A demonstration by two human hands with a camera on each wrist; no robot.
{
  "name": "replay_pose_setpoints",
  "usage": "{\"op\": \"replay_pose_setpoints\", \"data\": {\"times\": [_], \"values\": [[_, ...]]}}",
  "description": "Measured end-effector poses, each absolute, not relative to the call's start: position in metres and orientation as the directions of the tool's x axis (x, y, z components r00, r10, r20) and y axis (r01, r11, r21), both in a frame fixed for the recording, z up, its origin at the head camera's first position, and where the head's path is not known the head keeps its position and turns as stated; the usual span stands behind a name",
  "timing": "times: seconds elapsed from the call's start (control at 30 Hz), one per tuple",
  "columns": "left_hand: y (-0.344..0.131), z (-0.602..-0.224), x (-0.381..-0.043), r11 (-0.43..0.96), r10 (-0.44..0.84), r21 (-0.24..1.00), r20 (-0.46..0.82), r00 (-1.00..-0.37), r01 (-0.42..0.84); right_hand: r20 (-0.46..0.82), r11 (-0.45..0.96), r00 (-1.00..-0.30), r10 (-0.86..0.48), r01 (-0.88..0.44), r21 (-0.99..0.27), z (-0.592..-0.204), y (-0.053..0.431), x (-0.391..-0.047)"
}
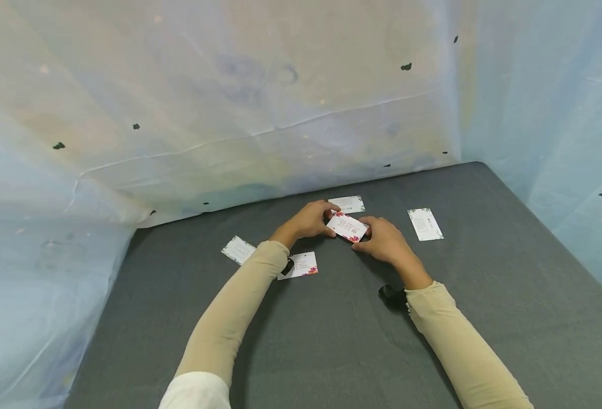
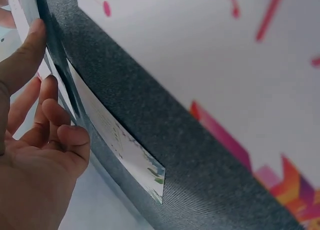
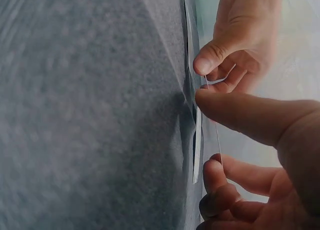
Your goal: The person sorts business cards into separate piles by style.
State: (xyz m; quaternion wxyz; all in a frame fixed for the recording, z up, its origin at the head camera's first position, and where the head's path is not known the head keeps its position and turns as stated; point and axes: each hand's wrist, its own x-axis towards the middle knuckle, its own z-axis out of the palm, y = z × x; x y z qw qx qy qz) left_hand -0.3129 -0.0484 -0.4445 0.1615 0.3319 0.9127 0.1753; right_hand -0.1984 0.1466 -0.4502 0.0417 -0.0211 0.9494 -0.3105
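A white business card [image 1: 347,227] with pink and red floral corners is held between both hands over the dark grey table. My left hand [image 1: 309,220] pinches its left end between thumb and fingers. At the right end my right hand [image 1: 384,241] grips it, thumb on the near side and fingers beyond. Seen from the right wrist, the card [image 3: 218,140] is nearly edge-on as a thin line. Just behind it lies a white card [image 1: 347,204] with green leaf corners, partly hidden by the left fingers and the held card.
Another leaf-patterned card [image 1: 426,224] lies to the right. Under the left forearm are a red-flowered card [image 1: 306,264] and a leaf-cornered card [image 1: 238,250], both partly covered. The grey tabletop [image 1: 331,341] meets a pale patterned cloth [image 1: 260,159] along its back edge.
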Motion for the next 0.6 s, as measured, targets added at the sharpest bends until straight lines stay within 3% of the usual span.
{"op": "replay_pose_setpoints", "data": {"times": [0.6], "values": [[-0.059, -0.452, -0.314, 0.688, 0.672, 0.478, -0.135, -0.729, 0.546, -0.052, 0.793, -0.997, -0.058, -0.015, -0.609, -0.453, 0.145, -0.203]]}}
